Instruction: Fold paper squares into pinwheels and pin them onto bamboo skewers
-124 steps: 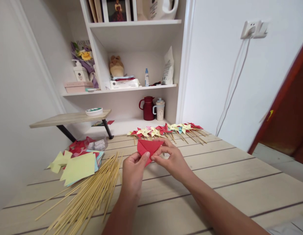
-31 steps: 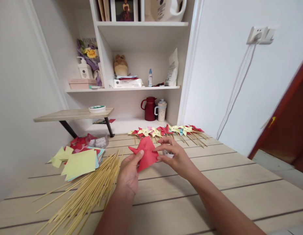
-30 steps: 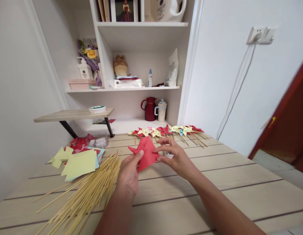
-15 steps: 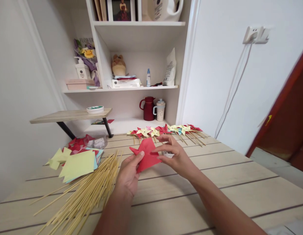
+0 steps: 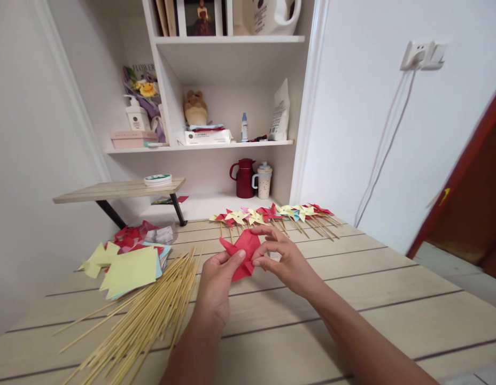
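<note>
Head-worn view, forward and down
It looks close over the counter [image 5: 352, 299] toward the shelf [image 5: 216, 144] against the wall.

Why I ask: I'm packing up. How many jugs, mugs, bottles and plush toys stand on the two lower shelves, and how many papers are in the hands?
Jug: 1
Mug: 1
Bottles: 2, the pump bottle and the small bottle
Plush toy: 1
Folded red paper, pinched by the left hand and the right hand: 1
Total: 6

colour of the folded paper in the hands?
Red. The folded paper is pinched between left hand and right hand; head view.
</note>
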A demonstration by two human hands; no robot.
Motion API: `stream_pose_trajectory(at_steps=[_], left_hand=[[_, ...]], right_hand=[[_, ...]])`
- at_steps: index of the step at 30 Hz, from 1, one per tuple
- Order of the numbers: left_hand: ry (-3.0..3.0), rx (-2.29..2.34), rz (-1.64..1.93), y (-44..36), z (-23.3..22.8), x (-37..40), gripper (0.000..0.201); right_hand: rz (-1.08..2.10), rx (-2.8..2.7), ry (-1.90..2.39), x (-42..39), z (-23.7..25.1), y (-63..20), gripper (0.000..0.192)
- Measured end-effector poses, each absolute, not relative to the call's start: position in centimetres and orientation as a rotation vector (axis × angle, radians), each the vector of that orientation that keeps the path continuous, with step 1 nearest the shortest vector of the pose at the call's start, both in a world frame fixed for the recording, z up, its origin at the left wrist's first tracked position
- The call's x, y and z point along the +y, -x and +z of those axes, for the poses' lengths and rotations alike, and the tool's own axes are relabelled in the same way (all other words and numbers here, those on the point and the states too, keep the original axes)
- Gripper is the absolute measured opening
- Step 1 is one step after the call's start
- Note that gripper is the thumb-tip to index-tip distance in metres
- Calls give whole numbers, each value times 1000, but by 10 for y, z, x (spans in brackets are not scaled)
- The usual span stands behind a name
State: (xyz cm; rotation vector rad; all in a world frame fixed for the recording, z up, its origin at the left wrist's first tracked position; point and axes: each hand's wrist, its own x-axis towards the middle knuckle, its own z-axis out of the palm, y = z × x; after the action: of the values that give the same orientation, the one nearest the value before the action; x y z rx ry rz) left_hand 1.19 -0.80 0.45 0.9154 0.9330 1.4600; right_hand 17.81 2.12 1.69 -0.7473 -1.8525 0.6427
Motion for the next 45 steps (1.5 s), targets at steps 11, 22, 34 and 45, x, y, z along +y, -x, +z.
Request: stream_pose_trajectory(at_steps=[11, 22, 34, 45], left_hand=[[-881, 938, 1465, -14, 9, -11, 35], [-924, 997, 1467, -15, 9, -9, 34], [-1068, 1163, 1477, -15, 12, -12, 28], [-2075, 1620, 1654, -13, 5, -8, 12]], right_hand=[[734, -1716, 803, 21, 15, -174, 10], [774, -1660, 879, 19, 16, -172, 13], [657, -1649, 824, 23, 14, -174, 9], [70, -1916, 800, 19, 23, -190, 42]])
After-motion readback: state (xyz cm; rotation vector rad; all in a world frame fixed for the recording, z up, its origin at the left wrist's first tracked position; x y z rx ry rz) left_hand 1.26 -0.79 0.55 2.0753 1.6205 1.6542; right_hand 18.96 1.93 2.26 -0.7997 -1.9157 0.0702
